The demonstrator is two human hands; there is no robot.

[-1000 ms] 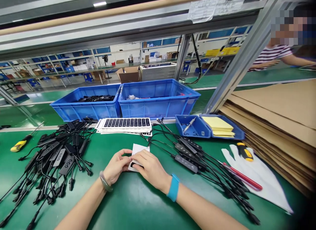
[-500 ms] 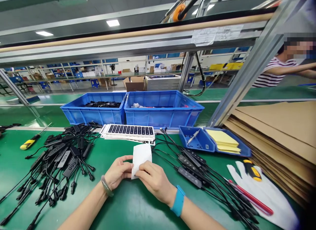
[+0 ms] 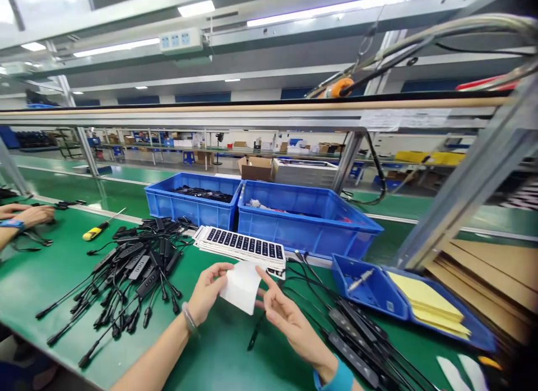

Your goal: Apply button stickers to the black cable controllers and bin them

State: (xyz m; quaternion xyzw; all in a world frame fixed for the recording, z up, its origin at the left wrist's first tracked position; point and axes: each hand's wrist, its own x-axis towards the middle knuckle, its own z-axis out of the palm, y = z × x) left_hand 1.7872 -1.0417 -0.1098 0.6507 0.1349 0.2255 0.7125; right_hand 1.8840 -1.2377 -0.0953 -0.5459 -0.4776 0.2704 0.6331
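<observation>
My left hand [image 3: 205,293] pinches the left edge of a small white sheet [image 3: 241,287] between thumb and fingers. At the sheet's right side is my right hand [image 3: 286,318], its index finger stretched along the upper corner and other fingertips partly hidden behind the edge. Its thumb stands apart from the sheet. Below the right fingers shows a thin dark piece [image 3: 253,338]; whether that hand holds it I cannot tell. Just behind lies a stack of white sheets with black labels [image 3: 246,242]. To the right are black cables with flat control boxes [image 3: 351,335].
More black cabled boxes [image 3: 143,268] pile at left, near a yellow screwdriver [image 3: 96,231]. Two blue bins [image 3: 311,220] stand behind. Right are a small blue tray [image 3: 370,293], yellow papers [image 3: 428,301], cardboard [image 3: 474,273] and a white glove [image 3: 458,371]. Another person's hands [image 3: 31,216] work far left.
My view has swung left and up, bringing another person's hands into sight. The white sheet has tilted flatter. My right index finger has straightened, and a thin dark piece now shows beneath that hand.
</observation>
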